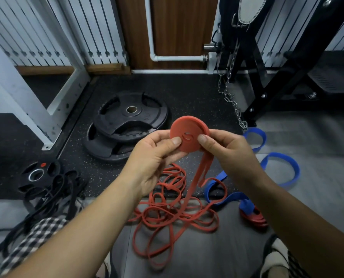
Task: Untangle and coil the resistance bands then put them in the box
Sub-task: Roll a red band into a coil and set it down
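- You hold the red coil (187,127) up in front of you, well above the floor, with both hands on it.
- Your left hand (153,157) pinches the coil's left side, thumb flat on its face and fingers (167,155) curled behind.
- Your right hand (229,151) pinches the right side, its thumb pressed just beside the centre hole.
- The red tail (196,177) drops from the coil's lower edge between your hands.
- It runs down into the red heap (173,211), a loose tangle on the floor between your knees.
- The blue band (236,196) lies in loops to the right, touching that heap, and one end lies over a small red roll (254,218).
- The black bands (52,189) sit tangled on the left, draped partly over a small plate (26,178).
- Two big weight plates (127,117) lie stacked on the speckled mat beyond your hands.
- A chain (230,97) hangs by the black rack (267,77).
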A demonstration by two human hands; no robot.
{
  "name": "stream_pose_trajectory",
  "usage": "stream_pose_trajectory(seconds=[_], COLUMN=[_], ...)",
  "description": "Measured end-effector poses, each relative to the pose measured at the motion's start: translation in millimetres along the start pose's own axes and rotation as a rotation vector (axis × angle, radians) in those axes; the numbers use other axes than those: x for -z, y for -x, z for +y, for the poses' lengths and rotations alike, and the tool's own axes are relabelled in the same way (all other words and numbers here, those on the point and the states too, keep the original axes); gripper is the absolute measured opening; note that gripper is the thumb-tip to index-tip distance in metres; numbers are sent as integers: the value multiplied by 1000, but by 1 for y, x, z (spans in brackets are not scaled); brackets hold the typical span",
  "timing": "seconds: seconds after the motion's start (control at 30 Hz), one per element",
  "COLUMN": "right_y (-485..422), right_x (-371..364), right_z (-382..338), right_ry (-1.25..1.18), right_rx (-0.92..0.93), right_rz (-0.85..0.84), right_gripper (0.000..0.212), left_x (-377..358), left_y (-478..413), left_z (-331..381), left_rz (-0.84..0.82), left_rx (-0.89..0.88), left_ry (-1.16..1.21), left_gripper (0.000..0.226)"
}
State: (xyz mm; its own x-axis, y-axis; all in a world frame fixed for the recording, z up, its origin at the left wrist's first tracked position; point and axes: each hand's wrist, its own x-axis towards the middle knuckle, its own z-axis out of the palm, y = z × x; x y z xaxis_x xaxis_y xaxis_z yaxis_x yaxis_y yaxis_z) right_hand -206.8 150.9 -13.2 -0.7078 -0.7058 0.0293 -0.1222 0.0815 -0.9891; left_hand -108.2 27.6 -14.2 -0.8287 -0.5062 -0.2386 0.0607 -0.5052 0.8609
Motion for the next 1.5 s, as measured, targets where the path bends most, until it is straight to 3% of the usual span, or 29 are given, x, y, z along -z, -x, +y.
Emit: stream_pose_trajectory(seconds=[0.1, 0.2, 0.3, 0.47, 0.63, 0.87, 1.07, 1.23, 1.4, 1.5], right_y=[2, 3, 2, 2, -2, 0, 3, 2, 1, 2], right_x=[0, 0, 2, 8, 14, 14, 7, 4, 8, 12], right_z=[2, 4, 2, -3, -7, -7, -8, -9, -8, -8], right_ry=[153, 270, 199, 238, 179, 68, 168, 58, 183, 221], right_rx=[29, 55, 29, 44, 17, -14, 79, -5, 26, -8], right_rz=[-34, -47, -30, -46, -88, -255, -144, -120, -112, -168], right_gripper=[17, 20, 28, 11, 13, 27, 26, 15, 15, 16], left_x=[0, 1, 1, 5, 11, 12, 7, 1, 2, 4], left_y=[2, 1, 1, 1, 0, 2, 2, 4, 4, 2], left_z=[5, 5, 5, 10, 17, 23, 18, 12, 11, 16], left_rz=[-72, -46, -39, -65, -141, -184, -151, -65, -82, -107], left_rx=[-40, -59, -115, -161, -171, -177, -144, -135, -40, -35], left_ry=[-208, -272, -366, -420, -531, -520, -399, -315, -338, -491], left_gripper=[26, 13, 14, 15, 18, 24, 22, 17, 23, 20])
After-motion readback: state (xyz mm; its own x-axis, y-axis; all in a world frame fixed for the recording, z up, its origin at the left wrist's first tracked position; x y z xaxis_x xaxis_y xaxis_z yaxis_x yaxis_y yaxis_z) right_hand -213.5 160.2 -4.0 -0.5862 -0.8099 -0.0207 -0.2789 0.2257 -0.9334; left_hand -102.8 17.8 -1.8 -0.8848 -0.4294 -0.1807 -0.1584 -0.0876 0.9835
